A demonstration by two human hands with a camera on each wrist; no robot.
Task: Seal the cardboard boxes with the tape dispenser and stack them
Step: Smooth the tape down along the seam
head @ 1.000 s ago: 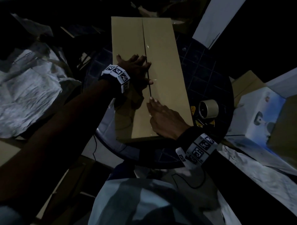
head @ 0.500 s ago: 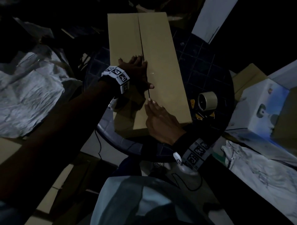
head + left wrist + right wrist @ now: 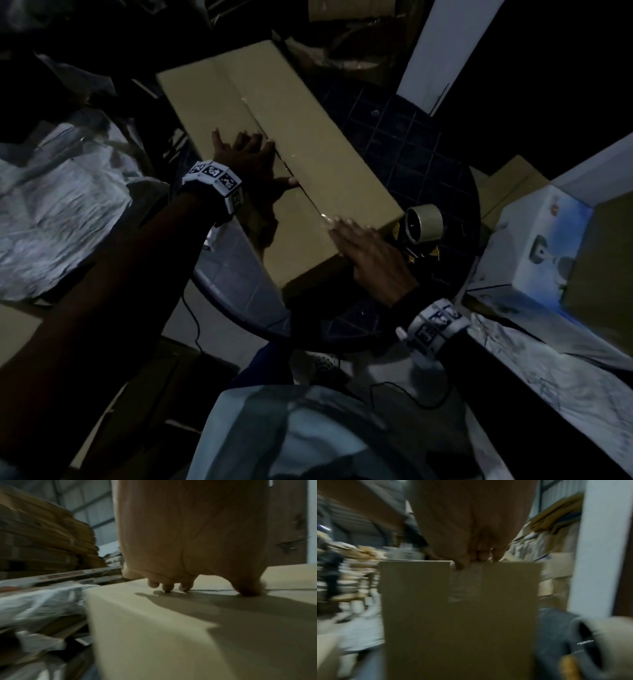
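Tan cardboard box [image 3: 308, 164], taped seam, flaps shut

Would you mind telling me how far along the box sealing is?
Done: clear tape runs along the cardboard box seam. In hand: the left hand and right hand press flat on top, tape dispenser set aside on the round table. Left: stacking.

right wrist view motion-blurred | tape dispenser [image 3: 594, 646] cut off at edge
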